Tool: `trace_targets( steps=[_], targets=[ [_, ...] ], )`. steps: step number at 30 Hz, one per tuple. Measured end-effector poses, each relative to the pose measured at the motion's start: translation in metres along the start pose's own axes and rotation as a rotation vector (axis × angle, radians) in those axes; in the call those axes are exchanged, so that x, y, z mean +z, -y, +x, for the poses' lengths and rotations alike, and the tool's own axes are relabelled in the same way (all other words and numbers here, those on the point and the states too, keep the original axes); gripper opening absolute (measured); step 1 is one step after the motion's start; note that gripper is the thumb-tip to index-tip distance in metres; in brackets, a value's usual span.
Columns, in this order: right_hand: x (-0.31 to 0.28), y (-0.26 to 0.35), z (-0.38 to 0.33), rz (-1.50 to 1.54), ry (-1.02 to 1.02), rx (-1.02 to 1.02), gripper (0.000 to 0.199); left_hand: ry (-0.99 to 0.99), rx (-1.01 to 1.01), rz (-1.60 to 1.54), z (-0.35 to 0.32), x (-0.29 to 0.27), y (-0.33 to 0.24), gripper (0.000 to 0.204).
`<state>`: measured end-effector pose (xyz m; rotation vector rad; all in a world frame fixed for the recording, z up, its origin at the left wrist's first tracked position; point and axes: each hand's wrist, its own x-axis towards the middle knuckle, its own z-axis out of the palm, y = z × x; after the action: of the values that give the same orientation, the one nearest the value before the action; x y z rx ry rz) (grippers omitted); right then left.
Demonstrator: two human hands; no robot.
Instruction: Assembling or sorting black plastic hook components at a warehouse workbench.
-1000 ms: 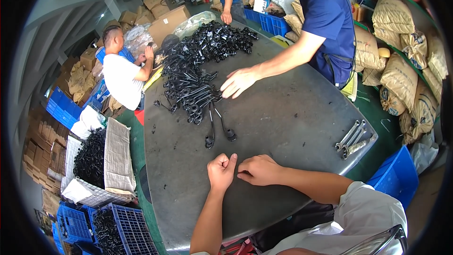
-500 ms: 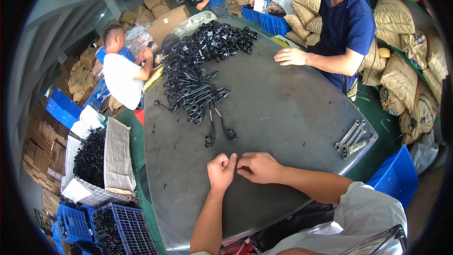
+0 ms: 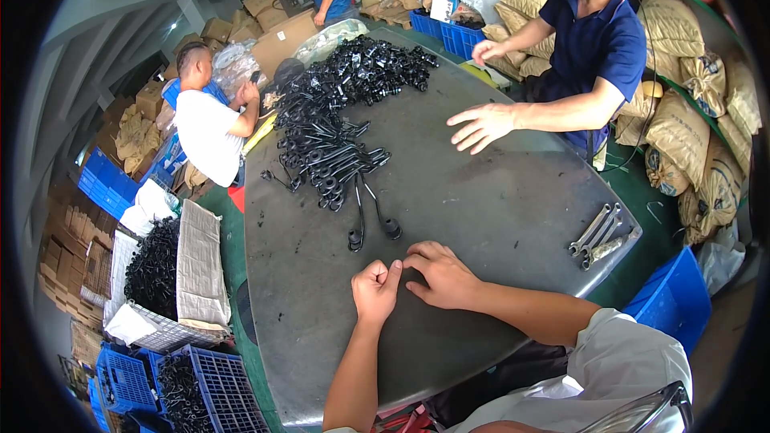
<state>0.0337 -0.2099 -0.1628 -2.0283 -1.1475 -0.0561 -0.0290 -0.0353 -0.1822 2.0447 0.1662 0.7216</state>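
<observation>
My left hand rests on the grey metal tabletop, its fingers curled into a loose fist and the thumb pointing up, with nothing visible in it. Close beside it, my right hand has its fingers bent but apart over the table, holding nothing. Just beyond both hands lie two black link rods with round booted ends, a left one and a right one. Behind them spreads a large heap of similar black rods and joint parts.
Several wrenches lie at the table's right corner. Across the table a co-worker in dark blue reaches a hand over the surface. Another in white stands at the left. Blue crates, a blue bin and stacked sacks surround the table.
My right hand's fingers have lifted and spread a little; my left hand stays put. The co-worker in dark blue has raised both hands and spread the fingers of one.
</observation>
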Motion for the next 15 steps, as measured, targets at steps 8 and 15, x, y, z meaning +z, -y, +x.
trace_targets(
  steps=[8,15],
  targets=[
    [0.0024,-0.0050,0.0013,-0.046,-0.001,0.060,0.050,0.001,-0.025,-0.006,-0.0011,-0.0017,-0.0012,0.055],
    [0.0014,-0.0038,0.0009,-0.046,0.029,0.039,0.047,0.005,-0.025,0.014,-0.0001,-0.0017,-0.0054,0.055]
  ],
)
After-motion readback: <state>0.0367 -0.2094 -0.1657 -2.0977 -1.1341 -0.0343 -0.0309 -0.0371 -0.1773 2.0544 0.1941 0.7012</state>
